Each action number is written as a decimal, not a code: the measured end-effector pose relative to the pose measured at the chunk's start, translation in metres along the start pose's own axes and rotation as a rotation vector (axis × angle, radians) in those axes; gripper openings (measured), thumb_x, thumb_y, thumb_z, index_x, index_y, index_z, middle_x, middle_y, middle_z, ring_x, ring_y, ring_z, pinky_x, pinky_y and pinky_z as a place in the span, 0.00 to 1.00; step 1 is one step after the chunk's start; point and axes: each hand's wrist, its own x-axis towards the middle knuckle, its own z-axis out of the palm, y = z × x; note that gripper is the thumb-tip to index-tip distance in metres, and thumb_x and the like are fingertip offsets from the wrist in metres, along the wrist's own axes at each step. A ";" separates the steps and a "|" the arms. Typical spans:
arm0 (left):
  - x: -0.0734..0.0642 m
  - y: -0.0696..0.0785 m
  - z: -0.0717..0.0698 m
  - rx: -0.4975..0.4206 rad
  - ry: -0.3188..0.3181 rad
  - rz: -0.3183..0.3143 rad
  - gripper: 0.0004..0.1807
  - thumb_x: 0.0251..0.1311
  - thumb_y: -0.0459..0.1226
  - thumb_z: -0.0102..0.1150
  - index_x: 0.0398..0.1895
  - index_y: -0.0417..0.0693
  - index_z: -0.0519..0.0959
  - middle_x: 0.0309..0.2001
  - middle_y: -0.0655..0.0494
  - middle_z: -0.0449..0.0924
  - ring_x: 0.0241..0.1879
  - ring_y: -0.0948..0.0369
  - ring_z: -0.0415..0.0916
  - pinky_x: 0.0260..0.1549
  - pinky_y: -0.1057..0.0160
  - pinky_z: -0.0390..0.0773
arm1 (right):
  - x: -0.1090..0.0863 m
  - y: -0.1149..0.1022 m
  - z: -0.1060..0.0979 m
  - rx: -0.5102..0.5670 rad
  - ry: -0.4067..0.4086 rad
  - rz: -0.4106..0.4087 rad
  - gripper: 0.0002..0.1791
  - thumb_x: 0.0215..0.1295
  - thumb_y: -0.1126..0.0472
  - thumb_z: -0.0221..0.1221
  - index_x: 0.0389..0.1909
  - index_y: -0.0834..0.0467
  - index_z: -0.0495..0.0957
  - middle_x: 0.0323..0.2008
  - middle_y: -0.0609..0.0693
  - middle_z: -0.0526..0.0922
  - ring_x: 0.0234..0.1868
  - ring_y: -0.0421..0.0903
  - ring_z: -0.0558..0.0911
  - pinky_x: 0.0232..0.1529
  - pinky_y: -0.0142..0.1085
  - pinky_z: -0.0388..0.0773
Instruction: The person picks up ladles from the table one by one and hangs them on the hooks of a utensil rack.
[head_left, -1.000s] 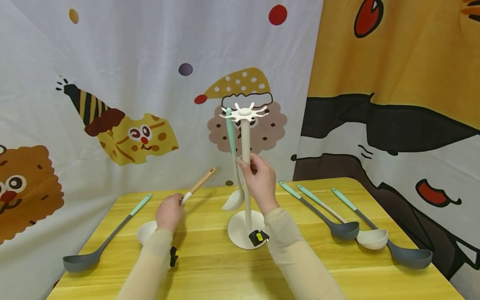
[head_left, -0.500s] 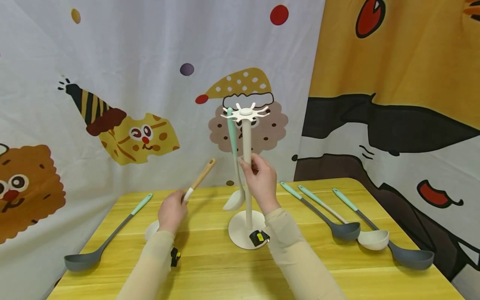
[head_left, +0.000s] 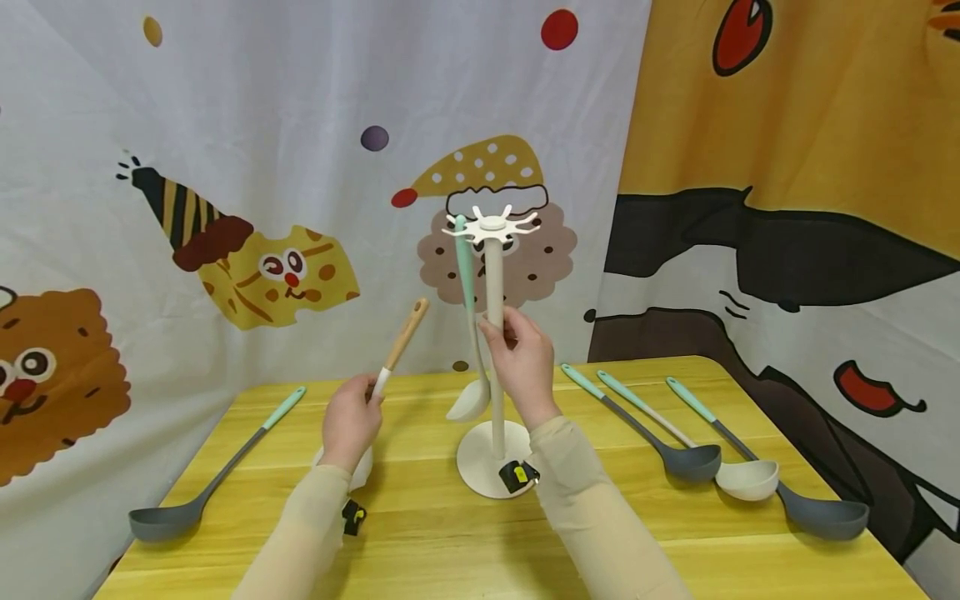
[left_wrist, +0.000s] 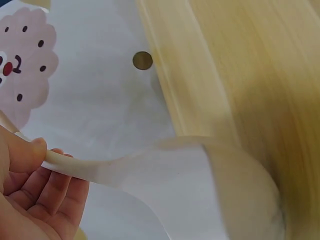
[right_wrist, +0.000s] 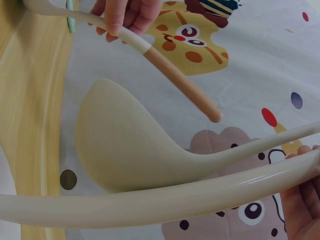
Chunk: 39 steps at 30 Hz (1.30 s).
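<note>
My left hand (head_left: 352, 423) pinches the white neck of a ladle with a wooden handle (head_left: 407, 336), tilted with the handle end up and to the right. Its white bowl (left_wrist: 175, 185) fills the lower part of the left wrist view; in the head view the hand mostly covers it. With thumb and fingers, my right hand (head_left: 522, 367) grips the pole of a white utensil stand (head_left: 494, 279) topped by a ring of hooks. A white ladle with a mint-green handle (head_left: 465, 275) hangs from the stand's left side, its bowl (right_wrist: 125, 140) close against the pole.
On the wooden table (head_left: 420, 542), a grey ladle (head_left: 167, 523) lies at the left. To the right are another grey ladle (head_left: 686, 461), a white ladle (head_left: 746, 479) and a larger grey ladle (head_left: 821, 512), all mint-handled. A printed cloth (head_left: 300, 100) hangs behind.
My left hand has moved right and slightly up with the wooden-handled ladle, whose handle now stands steeper. The right hand stays on the stand's pole.
</note>
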 end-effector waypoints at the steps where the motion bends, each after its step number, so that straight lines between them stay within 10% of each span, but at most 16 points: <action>1: -0.001 0.002 -0.001 -0.008 -0.003 0.000 0.12 0.65 0.30 0.61 0.51 0.37 0.79 0.42 0.43 0.82 0.39 0.48 0.80 0.35 0.48 0.80 | 0.000 0.000 0.000 0.000 0.000 0.000 0.10 0.68 0.57 0.63 0.43 0.60 0.83 0.30 0.53 0.81 0.30 0.47 0.78 0.32 0.39 0.78; 39: -0.011 0.043 -0.021 -0.216 0.175 0.154 0.11 0.60 0.27 0.65 0.45 0.36 0.79 0.39 0.43 0.82 0.41 0.48 0.82 0.37 0.50 0.83 | 0.000 0.001 0.000 0.001 0.002 0.000 0.10 0.68 0.58 0.63 0.43 0.61 0.83 0.31 0.53 0.81 0.31 0.48 0.80 0.33 0.39 0.78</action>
